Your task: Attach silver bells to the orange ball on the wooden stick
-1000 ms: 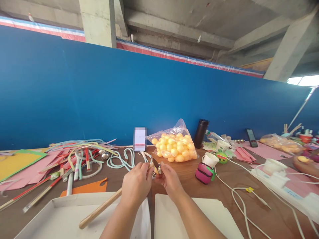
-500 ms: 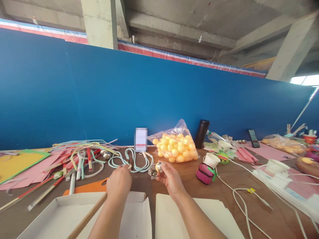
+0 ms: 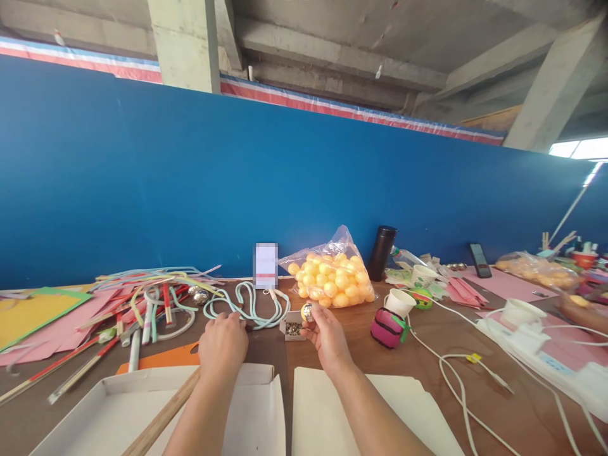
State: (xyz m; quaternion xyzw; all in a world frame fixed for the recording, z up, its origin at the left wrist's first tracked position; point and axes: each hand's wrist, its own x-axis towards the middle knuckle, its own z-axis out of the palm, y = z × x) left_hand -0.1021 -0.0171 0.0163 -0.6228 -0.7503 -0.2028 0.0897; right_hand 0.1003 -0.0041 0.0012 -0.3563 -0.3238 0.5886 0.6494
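Observation:
My left hand [image 3: 223,341] is closed round a wooden stick [image 3: 166,408], which slants down toward the lower left under my forearm. Its far end is hidden by my fingers. Between the thumb and fingers of my right hand [image 3: 329,335] is a small yellow ball [image 3: 307,313] partly covered in shiny silver. Just left of that hand, a small open box [image 3: 286,334] holds tiny metallic pieces too small to name. Behind it stands a clear plastic bag [image 3: 342,237] full of yellow-orange balls.
A white box lid [image 3: 111,405] and pale card [image 3: 375,411] lie in front. Light-blue tubing [image 3: 247,304], coloured tubes and sticks fill the left. To the right are a magenta pouch [image 3: 387,328], paper cup [image 3: 399,303], black flask [image 3: 382,253], cables and power strip [image 3: 546,364].
The fingers of my left hand now cover the stick's tip, which showed earlier. My right hand still holds the ball, lifted slightly away from the small box. The view has shifted a little.

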